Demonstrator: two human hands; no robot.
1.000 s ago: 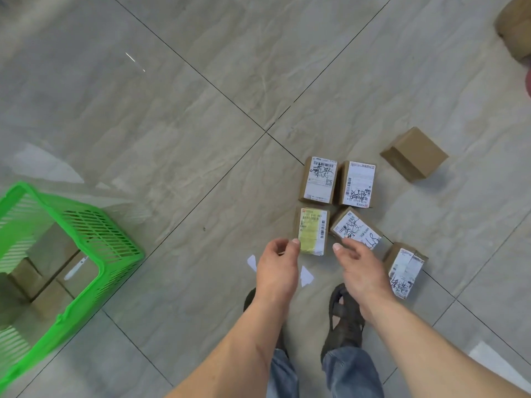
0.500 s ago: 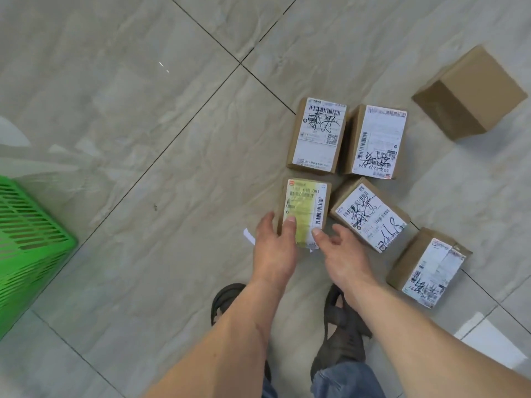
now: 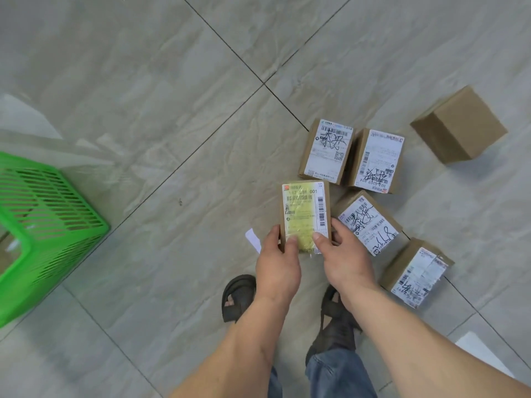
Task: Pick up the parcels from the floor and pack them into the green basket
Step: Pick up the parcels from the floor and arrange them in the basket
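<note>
I see both hands, left hand [image 3: 277, 270] and right hand [image 3: 346, 262], gripping the yellow-labelled parcel [image 3: 305, 214] at centre frame; green basket [image 3: 43, 225] sits far left.

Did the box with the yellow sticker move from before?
Yes. The yellow-sticker box now overlaps the floor-tile seam it sat beyond earlier, and sits farther from the two boxes behind it. Both hands grip it, drawing it toward the person.
</note>
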